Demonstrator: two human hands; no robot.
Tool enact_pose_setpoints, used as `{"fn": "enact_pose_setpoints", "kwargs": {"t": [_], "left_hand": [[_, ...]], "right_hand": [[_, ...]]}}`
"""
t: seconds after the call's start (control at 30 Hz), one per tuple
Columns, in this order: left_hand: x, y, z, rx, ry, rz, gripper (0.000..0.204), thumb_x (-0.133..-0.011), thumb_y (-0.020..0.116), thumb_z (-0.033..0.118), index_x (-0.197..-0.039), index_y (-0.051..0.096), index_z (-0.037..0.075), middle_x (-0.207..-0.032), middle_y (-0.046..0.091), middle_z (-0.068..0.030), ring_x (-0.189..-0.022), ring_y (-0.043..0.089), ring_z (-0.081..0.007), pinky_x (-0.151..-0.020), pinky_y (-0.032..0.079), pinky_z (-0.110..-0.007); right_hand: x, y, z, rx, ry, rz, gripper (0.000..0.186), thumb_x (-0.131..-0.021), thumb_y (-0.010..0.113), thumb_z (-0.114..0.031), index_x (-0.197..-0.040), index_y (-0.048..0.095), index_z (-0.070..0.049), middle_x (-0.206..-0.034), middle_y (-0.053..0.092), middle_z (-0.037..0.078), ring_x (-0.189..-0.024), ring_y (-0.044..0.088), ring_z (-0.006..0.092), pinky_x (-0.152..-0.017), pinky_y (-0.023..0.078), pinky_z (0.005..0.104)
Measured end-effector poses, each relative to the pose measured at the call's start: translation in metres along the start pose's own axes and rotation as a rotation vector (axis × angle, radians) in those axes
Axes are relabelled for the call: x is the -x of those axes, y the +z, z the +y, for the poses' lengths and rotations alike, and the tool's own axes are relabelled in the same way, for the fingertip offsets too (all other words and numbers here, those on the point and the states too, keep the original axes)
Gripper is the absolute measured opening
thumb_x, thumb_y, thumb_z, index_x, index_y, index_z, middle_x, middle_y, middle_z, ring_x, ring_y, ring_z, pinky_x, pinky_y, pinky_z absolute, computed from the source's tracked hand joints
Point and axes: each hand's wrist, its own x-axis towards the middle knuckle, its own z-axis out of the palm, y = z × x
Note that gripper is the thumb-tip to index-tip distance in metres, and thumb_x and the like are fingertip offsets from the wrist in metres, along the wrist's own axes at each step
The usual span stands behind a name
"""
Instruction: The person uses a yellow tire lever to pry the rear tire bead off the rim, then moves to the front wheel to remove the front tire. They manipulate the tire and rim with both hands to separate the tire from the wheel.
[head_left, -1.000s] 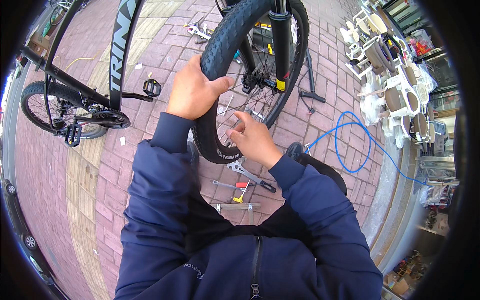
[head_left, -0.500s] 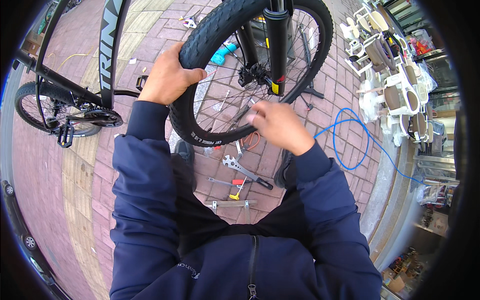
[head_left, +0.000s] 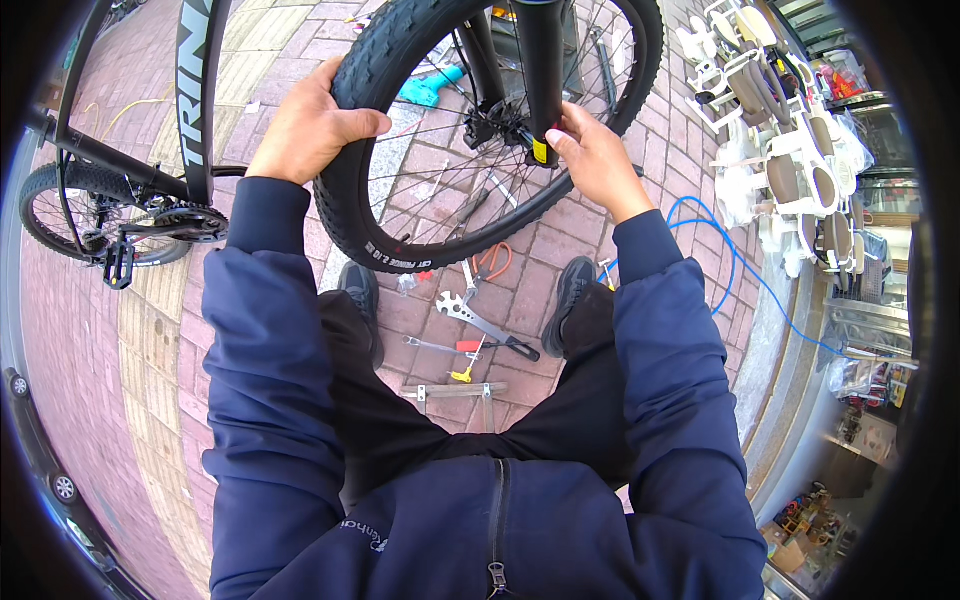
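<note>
A bicycle wheel with a black knobby tyre point(head_left: 345, 215) stands in front of me, set in a black suspension fork point(head_left: 541, 70). My left hand point(head_left: 310, 125) is closed round the tyre's left side, thumb over the inner edge by the spokes. At the lower end of the right fork leg, beside a yellow sticker point(head_left: 540, 152), my right hand point(head_left: 595, 160) is closed, with its thumb against the leg and its fingertips partly hidden behind it. The hub point(head_left: 490, 128) shows between the fork legs.
Between my shoes lie a flat metal wrench point(head_left: 480, 322), a yellow-handled tool point(head_left: 461, 377) and orange-handled pliers point(head_left: 492, 263). A teal tool point(head_left: 430, 88) lies beyond the wheel. A bicycle frame point(head_left: 195, 90) stands left; a blue hose point(head_left: 735, 255) and stacked white seats point(head_left: 785, 180) are at right.
My right hand has moved up and right from the lower spokes to the fork leg and closed there. The left hand keeps its hold on the tyre. The whole view has shifted slightly.
</note>
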Motion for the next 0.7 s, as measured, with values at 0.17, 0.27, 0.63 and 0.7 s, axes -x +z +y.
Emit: {"fn": "enact_pose_setpoints", "kwargs": {"t": [0.17,0.27,0.63,0.7], "left_hand": [[-0.002,-0.006,-0.002,0.124,-0.025,-0.063,0.066,-0.077,0.083,0.002,-0.138,0.058,-0.004,-0.115,0.071,-0.0087,-0.099,0.068,-0.0198,-0.096,0.053,-0.032],[-0.005,-0.007,-0.001,0.105,-0.040,-0.057,0.066,-0.077,0.083,0.001,-0.137,0.058,-0.004,-0.113,0.071,-0.0086,-0.098,0.067,-0.0202,-0.096,0.053,-0.032],[-0.002,-0.006,0.003,0.165,-0.010,-0.100,0.059,-0.088,0.085,0.029,-0.131,0.064,-0.004,-0.108,0.071,-0.0082,-0.095,0.065,-0.0170,-0.090,0.051,-0.032],[-0.001,-0.005,0.003,0.284,-0.052,-0.088,0.057,-0.093,0.081,0.036,-0.132,0.064,-0.004,-0.110,0.071,-0.0066,-0.097,0.065,-0.0150,-0.090,0.051,-0.030]], "right_hand": [[-0.002,-0.004,-0.003,0.054,0.029,-0.045,0.042,-0.099,0.067,-0.017,-0.138,0.062,-0.001,-0.120,0.074,0.023,-0.111,0.073,0.0343,-0.097,0.055,0.0405],[0.001,-0.007,-0.007,0.031,0.052,-0.074,0.043,-0.098,0.068,-0.018,-0.137,0.063,0.000,-0.117,0.075,0.023,-0.108,0.074,0.0358,-0.096,0.055,0.0406],[-0.001,-0.002,-0.014,0.104,0.072,-0.007,0.048,-0.093,0.073,-0.020,-0.137,0.061,-0.002,-0.114,0.076,0.020,-0.106,0.073,0.0369,-0.095,0.055,0.0424],[0.000,-0.002,-0.015,0.111,0.088,-0.008,0.049,-0.092,0.074,-0.020,-0.136,0.062,-0.002,-0.112,0.076,0.020,-0.105,0.074,0.0366,-0.094,0.055,0.0424]]}}
